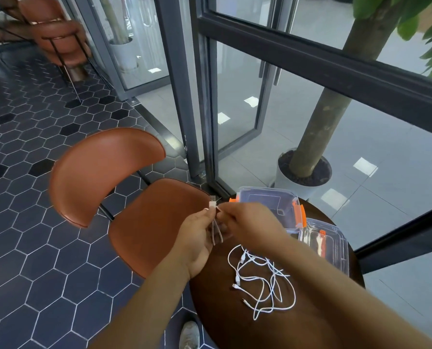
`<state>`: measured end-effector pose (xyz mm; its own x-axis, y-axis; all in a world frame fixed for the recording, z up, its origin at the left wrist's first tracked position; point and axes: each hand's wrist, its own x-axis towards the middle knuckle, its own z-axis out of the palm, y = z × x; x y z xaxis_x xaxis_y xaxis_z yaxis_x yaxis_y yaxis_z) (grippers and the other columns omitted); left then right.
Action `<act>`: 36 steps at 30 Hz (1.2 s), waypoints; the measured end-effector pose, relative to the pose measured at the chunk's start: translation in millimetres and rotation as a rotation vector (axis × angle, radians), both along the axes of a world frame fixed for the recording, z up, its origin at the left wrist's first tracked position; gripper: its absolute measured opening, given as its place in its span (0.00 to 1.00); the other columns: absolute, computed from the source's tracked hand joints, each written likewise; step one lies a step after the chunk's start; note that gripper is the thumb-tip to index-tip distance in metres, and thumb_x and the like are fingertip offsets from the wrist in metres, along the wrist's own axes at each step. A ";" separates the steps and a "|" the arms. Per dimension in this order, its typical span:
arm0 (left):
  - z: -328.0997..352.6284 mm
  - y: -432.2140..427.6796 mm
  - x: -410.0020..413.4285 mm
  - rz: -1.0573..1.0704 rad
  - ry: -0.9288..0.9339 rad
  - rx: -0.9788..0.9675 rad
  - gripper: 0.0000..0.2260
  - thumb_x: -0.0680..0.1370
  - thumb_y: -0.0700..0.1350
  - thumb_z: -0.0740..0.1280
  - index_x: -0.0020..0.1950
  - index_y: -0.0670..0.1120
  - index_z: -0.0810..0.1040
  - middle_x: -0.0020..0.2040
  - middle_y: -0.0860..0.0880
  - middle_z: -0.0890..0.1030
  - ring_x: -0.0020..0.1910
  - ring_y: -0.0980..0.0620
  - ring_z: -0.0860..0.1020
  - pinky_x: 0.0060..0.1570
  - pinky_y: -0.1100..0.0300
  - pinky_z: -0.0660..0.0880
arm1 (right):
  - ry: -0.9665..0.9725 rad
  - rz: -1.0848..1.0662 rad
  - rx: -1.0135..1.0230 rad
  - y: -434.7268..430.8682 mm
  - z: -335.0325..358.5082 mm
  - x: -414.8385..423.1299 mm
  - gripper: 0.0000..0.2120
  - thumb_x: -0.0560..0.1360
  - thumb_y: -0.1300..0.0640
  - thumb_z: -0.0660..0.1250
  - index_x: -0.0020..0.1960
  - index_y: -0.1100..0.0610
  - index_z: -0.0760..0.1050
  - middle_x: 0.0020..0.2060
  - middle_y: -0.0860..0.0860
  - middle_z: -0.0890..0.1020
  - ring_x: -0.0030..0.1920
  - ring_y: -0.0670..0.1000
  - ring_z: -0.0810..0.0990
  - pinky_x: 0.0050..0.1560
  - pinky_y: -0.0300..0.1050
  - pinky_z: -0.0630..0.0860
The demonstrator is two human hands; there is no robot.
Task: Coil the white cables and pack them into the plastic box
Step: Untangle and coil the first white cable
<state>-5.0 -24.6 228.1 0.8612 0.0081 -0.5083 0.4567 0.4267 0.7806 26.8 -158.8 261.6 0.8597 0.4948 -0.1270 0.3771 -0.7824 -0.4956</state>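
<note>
Head view: both hands, left (197, 238) and right (245, 220), pinch one cable (216, 230) just left of the box (267, 202); its loops could spring loose, or snag the tangle (262, 280) near the box.

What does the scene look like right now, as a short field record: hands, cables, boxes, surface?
left hand: gripping a folded white cable, plug end sticking up
right hand: pinching the same cable near the plug
loose cables: tangled, uncoiled, lying on the table
boxes: two clear ones with orange latches, far and near, side by side at the table's far edge
packed cables: cannot tell
table: round, dark wood
chair: brown, left of the table
</note>
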 end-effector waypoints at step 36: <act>15.9 3.3 2.7 -0.500 0.005 -0.233 0.45 0.75 0.73 0.44 0.57 0.36 0.81 0.46 0.32 0.82 0.41 0.38 0.83 0.36 0.53 0.75 | 0.531 -0.146 0.340 -34.1 -26.2 62.8 0.12 0.76 0.57 0.71 0.44 0.68 0.80 0.34 0.62 0.80 0.32 0.55 0.77 0.35 0.46 0.75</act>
